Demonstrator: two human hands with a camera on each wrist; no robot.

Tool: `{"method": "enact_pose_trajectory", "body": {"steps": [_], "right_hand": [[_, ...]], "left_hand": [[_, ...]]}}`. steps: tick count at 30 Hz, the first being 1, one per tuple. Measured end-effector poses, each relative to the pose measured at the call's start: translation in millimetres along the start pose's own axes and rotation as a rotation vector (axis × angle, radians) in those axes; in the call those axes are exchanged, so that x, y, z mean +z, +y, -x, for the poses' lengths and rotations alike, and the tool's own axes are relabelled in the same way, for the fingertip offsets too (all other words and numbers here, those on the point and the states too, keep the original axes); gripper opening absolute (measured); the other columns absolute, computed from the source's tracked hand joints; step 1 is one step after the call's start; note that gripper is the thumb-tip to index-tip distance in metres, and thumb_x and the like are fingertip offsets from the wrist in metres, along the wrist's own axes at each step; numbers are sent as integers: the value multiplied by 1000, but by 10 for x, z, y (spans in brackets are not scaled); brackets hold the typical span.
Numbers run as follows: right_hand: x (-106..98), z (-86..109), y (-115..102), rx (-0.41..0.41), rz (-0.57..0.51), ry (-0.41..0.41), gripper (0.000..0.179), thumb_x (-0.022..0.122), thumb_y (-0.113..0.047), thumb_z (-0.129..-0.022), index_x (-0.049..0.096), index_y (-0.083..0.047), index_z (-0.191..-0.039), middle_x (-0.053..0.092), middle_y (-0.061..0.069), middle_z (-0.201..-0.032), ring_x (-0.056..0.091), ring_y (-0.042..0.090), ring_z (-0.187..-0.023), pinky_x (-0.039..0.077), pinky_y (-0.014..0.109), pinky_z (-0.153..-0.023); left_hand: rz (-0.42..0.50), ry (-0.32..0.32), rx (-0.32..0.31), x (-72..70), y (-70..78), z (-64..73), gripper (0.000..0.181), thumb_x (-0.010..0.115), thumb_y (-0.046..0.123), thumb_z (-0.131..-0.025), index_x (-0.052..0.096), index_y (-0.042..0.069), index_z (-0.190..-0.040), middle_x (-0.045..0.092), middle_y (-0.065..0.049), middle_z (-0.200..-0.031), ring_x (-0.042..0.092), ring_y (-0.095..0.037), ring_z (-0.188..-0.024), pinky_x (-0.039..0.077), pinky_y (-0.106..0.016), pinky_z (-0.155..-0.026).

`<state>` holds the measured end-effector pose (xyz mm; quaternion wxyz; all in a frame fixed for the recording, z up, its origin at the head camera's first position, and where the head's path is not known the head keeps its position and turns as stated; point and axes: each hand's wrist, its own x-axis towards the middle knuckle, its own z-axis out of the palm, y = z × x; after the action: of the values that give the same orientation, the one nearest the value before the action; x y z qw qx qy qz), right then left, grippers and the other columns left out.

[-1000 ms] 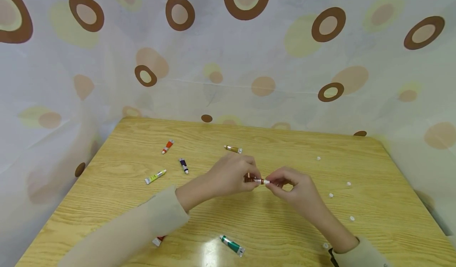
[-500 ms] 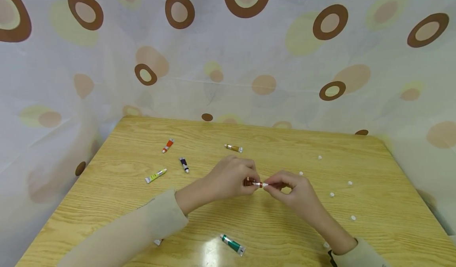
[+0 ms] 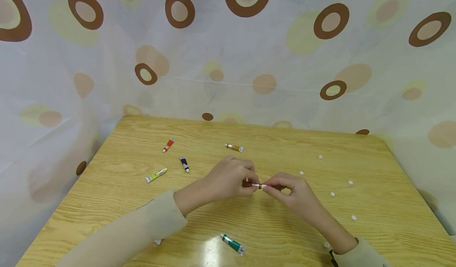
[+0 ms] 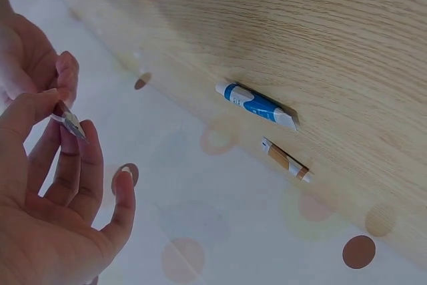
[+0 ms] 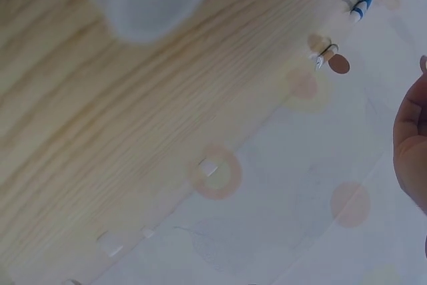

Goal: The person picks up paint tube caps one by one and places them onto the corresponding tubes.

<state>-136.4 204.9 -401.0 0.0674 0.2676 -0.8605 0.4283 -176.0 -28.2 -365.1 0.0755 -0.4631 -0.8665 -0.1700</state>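
Reddish-brown shows on the small paint tube [image 3: 247, 183] held between the two hands, with a silvery section toward its front, a narrow red-brown ring after that, and a white tip [image 3: 264, 186] at the end. Lettering on it and on the other tubes is too small to read, though the blue tube [image 4: 257, 103] bears a white label patch with faint marks. Thumb and fingers of the left hand [image 3: 230, 180] are closed in a pinch around the body; in the left wrist view its remaining fingers curve loosely, apart from each other, and the tube's flat, crimped end pokes out toward the palm. Right hand [image 3: 289, 190] pinches the white tip between thumb and fingertips, so the tube bridges the two grips, lying about level above the table [image 3: 285, 235]. Beyond the left fingers is an ochre tube [image 3: 234, 147]; off to their left are orange-red [image 3: 168, 145], dark [image 3: 184, 164] and yellow-green [image 3: 156, 175] tubes, and nearer the person than either hand lies a green tube [image 3: 233, 244]. Small white caps [image 3: 333, 194] are scattered beyond and to the right of the right fingers, one beside the wrist.
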Motion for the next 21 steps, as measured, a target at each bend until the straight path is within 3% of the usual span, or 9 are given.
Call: {"method": "enact_pose_trajectory", "body": {"steps": [7, 14, 18, 21], "right_hand": [[-11, 14, 14, -71, 55, 34, 23, 81, -8, -87, 77, -15, -108, 74, -3, -99, 63, 1, -82, 58, 23, -72], [12, 0, 19, -215, 94, 115, 35, 85, 3, -78, 75, -15, -107, 73, 0, -98, 62, 6, -80, 54, 18, -72], [47, -14, 19, -305, 88, 133, 38, 84, 10, -73, 74, -11, -104, 72, 3, -96, 62, 10, -80, 52, 16, -71], [67, -13, 13, -318, 99, 140, 38, 83, 12, -73, 73, -11, -102, 72, 2, -95, 61, 11, -79, 51, 14, -71]], "left_hand": [[25, -23, -29, 2, -26, 29, 8, 78, 26, -93, 83, 22, -95, 71, 10, -90, 61, 4, -70, 46, -23, -75], [46, -20, -35, 2, -41, 43, 7, 79, 26, -92, 83, 20, -94, 71, 8, -88, 62, 2, -70, 48, -23, -76], [65, -10, -15, 3, -48, 45, 7, 79, 24, -91, 83, 18, -93, 71, 6, -88, 63, 1, -70, 47, -15, -72], [91, -8, -6, 6, -48, 45, 7, 79, 21, -91, 83, 16, -92, 72, 5, -88, 64, 0, -70, 45, -8, -65]]}}
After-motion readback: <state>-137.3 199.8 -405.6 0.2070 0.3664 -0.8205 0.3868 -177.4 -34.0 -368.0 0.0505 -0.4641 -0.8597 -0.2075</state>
